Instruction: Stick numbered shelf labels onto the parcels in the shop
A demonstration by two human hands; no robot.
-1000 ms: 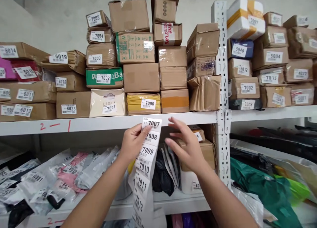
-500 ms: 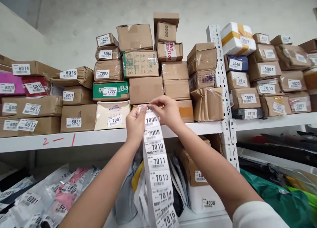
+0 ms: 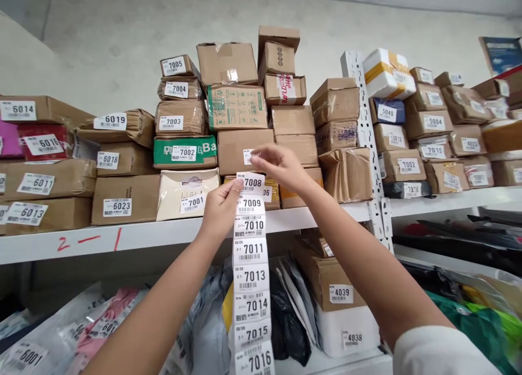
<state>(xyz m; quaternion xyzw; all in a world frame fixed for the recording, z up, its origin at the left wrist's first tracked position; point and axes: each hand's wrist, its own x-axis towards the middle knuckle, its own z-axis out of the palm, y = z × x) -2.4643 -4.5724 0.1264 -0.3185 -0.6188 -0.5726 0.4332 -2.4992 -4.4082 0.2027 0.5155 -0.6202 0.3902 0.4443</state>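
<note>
My left hand (image 3: 220,206) pinches the top of a long strip of white numbered labels (image 3: 249,266), whose top label reads 7008 and which hangs down past 7016. My right hand (image 3: 281,166) is raised in front of a plain brown box (image 3: 236,147) on the upper shelf, its fingertips pinched on a single small white label (image 3: 248,156) held against the box's front. Below that box lies a yellow parcel (image 3: 272,193) partly hidden by the strip.
The white metal shelf (image 3: 134,233), marked 2-1 in red, carries stacked cardboard boxes with labels 7001 to 7005 and 6011 to 6023. A perforated upright (image 3: 365,141) divides it from more labelled boxes on the right. Plastic mailer bags and boxes 4038, 4039 fill the shelf below.
The top label, 7007, has come off the strip, which now starts at 7008. My right hand lifted away with the peeled label up to the brown box. The view tilted upward.
</note>
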